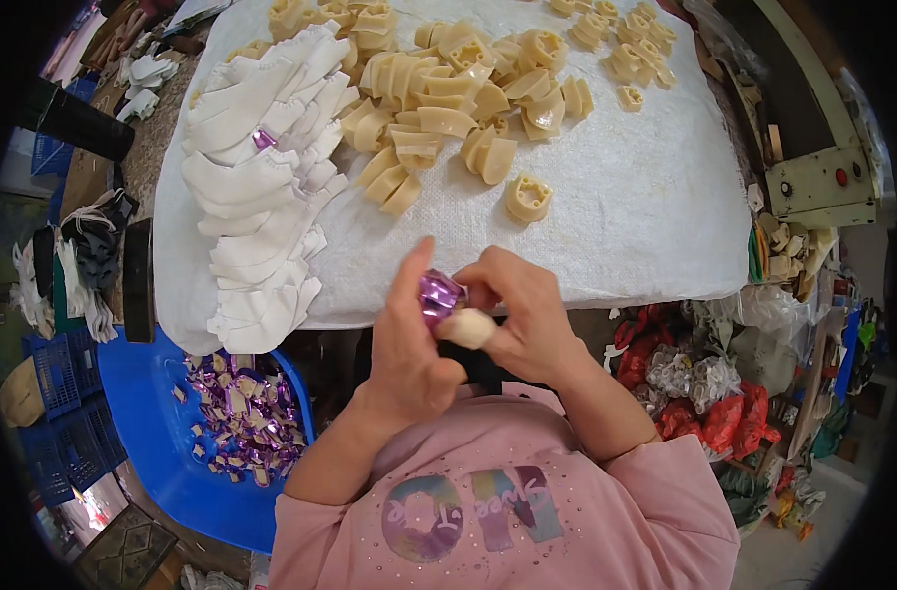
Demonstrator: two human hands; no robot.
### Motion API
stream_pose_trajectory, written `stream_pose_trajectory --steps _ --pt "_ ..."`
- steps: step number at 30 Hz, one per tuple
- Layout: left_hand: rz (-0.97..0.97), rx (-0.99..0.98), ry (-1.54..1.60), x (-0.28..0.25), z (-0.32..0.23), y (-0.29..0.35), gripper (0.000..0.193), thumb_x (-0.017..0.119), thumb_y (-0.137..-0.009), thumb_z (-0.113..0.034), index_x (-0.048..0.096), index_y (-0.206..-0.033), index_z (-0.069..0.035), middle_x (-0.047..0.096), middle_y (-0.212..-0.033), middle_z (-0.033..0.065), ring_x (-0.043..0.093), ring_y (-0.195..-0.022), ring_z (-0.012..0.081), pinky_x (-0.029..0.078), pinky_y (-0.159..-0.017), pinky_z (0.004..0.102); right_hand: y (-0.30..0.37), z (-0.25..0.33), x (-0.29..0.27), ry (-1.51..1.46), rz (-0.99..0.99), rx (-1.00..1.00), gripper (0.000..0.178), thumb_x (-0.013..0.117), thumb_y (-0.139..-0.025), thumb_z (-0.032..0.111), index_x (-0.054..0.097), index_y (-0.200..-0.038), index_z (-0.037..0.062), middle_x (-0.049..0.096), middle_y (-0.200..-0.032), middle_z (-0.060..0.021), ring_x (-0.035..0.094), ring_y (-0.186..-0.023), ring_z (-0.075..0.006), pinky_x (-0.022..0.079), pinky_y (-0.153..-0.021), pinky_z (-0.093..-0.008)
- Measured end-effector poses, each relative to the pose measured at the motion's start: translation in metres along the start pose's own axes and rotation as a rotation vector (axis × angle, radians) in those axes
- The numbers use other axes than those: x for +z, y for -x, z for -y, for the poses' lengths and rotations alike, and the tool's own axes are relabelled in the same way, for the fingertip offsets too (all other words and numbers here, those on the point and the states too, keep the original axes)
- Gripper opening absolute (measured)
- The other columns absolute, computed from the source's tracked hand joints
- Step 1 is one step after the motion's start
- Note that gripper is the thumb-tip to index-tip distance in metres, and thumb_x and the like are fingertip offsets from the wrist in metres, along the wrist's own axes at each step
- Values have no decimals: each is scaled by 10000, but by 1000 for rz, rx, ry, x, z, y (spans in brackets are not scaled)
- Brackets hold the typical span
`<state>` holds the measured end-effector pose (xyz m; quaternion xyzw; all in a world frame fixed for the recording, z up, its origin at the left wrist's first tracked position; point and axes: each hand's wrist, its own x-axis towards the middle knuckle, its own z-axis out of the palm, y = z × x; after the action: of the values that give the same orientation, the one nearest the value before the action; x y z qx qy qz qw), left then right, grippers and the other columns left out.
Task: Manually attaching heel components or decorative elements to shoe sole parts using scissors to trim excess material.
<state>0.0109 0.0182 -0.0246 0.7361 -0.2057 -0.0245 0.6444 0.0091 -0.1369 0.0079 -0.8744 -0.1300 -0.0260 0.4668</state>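
My left hand (407,344) and my right hand (529,313) meet in front of the table's near edge. Between them is a small shoe heel, its shiny purple covering (438,295) showing at the top and its beige core (466,328) at the lower right. The left fingers and palm press on the purple side, while the right fingers and thumb curl round the beige side. Beyond my hands lies a loose beige heel (529,198), hollow at one end. To the left, overlapping white curved cover pieces (247,202) are fanned out, with a bit of purple (263,140) showing among them.
A white woven sheet (655,197) covers the table. Beige heels (448,88) are heaped at its far side. Below left, a blue basin (144,423) holds many purple-covered heels (247,418). Red and clear plastic bags (709,398) lie at right, below a grey-green machine (824,182).
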Motion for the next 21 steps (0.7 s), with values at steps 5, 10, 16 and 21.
stream_pose_trajectory --steps 5,10,16,21 --pt "-26 81 83 5 -4 0 786 540 -901 -469 240 -1375 82 546 -1029 200 588 -870 251 473 -782 352 1 -9 0 -260 25 95 267 643 -832 246 588 -938 7 588 -784 -110 588 -704 -229 465 -633 -334" --pt "-59 -217 266 -4 -10 -1 407 701 -775 -38 518 -1135 7 574 -965 108 593 -790 177 484 -703 263 2 -19 3 -595 -36 97 229 559 -906 221 583 -951 -2 581 -815 -76 574 -705 -183 462 -634 -309" --pt "66 26 -168 -16 -22 -6 433 688 -699 64 543 -1103 4 529 -936 72 563 -828 138 471 -705 243 -10 -36 -6 -1083 270 326 170 568 -909 196 564 -831 45 556 -774 -4 485 -657 -78 403 -570 -227" --pt "49 132 -265 -9 -21 -10 431 692 -666 77 559 -1069 3 528 -854 82 542 -702 138 441 -577 238 -5 -35 -8 -590 174 37 127 565 -886 155 573 -829 42 579 -813 -3 531 -693 -87 426 -576 -255"
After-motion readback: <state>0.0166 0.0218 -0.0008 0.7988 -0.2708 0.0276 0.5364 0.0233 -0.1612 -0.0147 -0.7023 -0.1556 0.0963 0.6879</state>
